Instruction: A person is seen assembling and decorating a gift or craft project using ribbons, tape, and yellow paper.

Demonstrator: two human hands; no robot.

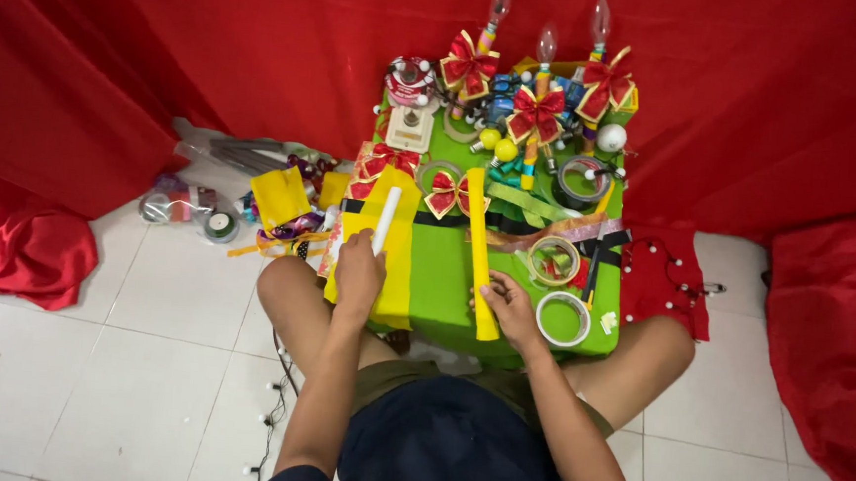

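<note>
Yellow paper sheet (394, 268) on the green table (445, 291), left hand (359, 271) gripping a white tube (386, 220) on it. Right hand (509, 309) nearby, fingers pinching a yellow tube (479, 249) beside tape rolls (562, 318).

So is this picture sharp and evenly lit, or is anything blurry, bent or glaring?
In the head view: light is soft and even, with faint shadows under the green table; the left hand and right hand look sharp; the wide lens bends the floor tiles near the edges; small glints show on the clear bulbs.
</note>
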